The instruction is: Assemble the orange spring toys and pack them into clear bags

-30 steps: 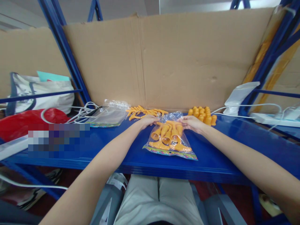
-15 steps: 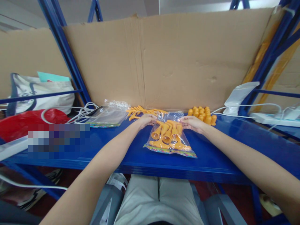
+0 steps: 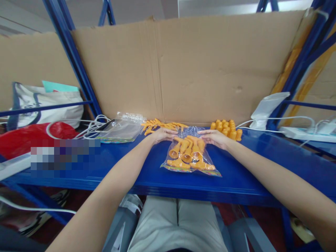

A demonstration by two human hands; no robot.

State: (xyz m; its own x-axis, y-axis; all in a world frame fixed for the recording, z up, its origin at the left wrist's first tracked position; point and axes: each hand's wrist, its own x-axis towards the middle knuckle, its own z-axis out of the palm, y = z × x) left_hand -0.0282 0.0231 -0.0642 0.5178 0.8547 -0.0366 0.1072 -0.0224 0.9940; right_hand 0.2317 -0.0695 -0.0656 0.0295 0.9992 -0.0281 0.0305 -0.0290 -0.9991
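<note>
A clear plastic bag with a colourful strip along its near edge lies flat on the blue table. Inside it are several orange plastic pieces: flared, funnel-ended ones in the middle and T-shaped ones near the strip. My left hand pinches the bag's far left corner, its fingers pointing inward. At the far right corner, my right hand holds the film between thumb and fingers.
Loose orange branching pieces lie behind my left hand. Orange stubby pieces stand in a group at the back right. Flat clear bags and white cables are at the left. A cardboard sheet closes off the back.
Both hands have shifted slightly along the bag's far edge, with the fingers reaching further inward. The film there looks flatter; the bag stays in place.
</note>
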